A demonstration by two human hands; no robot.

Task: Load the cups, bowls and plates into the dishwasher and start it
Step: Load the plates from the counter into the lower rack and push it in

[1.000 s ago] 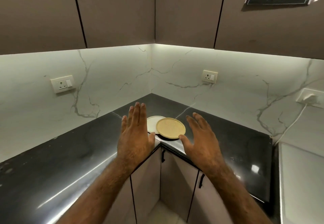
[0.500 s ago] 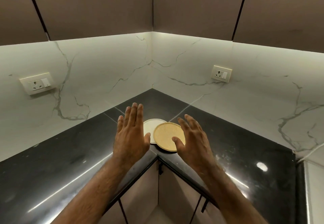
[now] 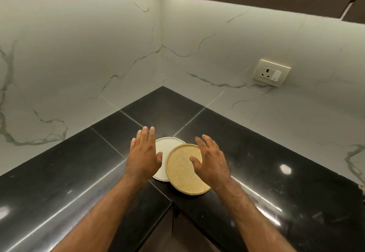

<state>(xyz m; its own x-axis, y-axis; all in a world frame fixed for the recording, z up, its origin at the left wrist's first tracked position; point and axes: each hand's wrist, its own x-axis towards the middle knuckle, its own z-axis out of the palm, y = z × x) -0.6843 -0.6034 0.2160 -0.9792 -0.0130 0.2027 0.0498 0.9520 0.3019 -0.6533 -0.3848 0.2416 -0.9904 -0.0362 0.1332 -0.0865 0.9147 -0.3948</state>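
Plates first, both flat on the black table (image 3: 79,172) right at the inner corner edge. Tan plate (image 3: 183,169) sits at approx 5 o'clock of the white plate (image 3: 165,147), its rim overlapping the white one, so tan is on top and nearer the person. Both are round, so no long axis to line up w/; any rim point works.

Left hand (image 3: 143,155) hovers w/ grip wide, fingers straight and together, holding nothing. It covers the white plate's 9 o'clock rim. Right hand (image 3: 212,161) is also wide and empty, fingers spread, thumb over the tan plate's face, palm over its 3 o'clock rim. Can't tell if either hand is touching a plate yet.

Key relation: the plates lie between the hands, tan plate at 9 o'clock of the right hand, white plate at 3 o'clock of the left. Right hand looks nearer the top plate, so I'd judge tan goes first, or both get scooped as a stack. Dishwasher isn't in view. Wall socket (image 3: 271,72) sits way off at 2 o'clock, no issue.
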